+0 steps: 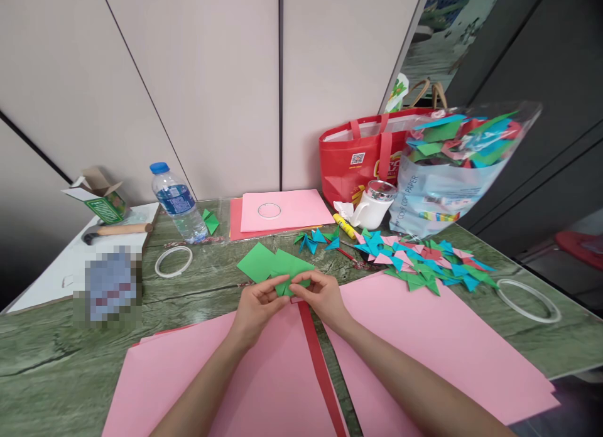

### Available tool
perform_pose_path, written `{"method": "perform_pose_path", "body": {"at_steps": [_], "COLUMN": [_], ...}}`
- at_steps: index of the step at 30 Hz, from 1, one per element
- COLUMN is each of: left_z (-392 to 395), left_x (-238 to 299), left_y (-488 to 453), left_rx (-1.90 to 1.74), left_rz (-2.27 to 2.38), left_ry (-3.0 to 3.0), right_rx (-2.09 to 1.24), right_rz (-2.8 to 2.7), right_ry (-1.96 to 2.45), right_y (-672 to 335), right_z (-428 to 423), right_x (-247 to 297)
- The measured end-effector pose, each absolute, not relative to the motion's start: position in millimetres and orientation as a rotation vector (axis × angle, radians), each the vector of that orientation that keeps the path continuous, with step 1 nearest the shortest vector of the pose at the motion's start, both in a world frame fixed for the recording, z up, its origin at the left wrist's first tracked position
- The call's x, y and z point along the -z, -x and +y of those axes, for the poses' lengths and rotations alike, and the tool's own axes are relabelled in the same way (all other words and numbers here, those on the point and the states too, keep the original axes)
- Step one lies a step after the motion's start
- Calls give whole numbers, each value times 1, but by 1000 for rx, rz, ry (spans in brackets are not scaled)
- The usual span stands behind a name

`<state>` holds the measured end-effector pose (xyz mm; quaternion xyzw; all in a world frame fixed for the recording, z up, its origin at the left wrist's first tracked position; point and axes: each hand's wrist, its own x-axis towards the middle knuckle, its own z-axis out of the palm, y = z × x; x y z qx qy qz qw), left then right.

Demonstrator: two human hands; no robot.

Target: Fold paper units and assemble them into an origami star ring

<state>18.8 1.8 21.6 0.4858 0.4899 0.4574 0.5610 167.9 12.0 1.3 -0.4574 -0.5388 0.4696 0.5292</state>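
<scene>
Green folded paper (pixel 288 277): pinched betw. left hand (pixel 257 304) & right hand (pixel 320 294), both closed on it, above pink sheets (pixel 424 336). Folded pieces pile (pixel 424 264) near, right.

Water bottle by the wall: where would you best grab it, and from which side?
Probably around the labelled middle of the water bottle, coming from the front. It stands upright, its round body suits a wrap-around grip, and a hammer handle lies on one side, a green folded piece on the other; only a flat tape ring lies in front.
</scene>
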Motion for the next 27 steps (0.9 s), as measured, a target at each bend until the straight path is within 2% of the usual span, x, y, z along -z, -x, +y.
{"method": "perform_pose_path", "body": {"at_steps": [27], "left_z": [0], "left_x": [-10], "left_y": [-23], "left_rx": [-1132], "left_rz": [1217], "left_ry": [-1170], "right_rx": [-1121], "right_rz": [-1295], "right_ry": [1072], "right_y": [-168], "right_z": [14], "right_x": [4]}}
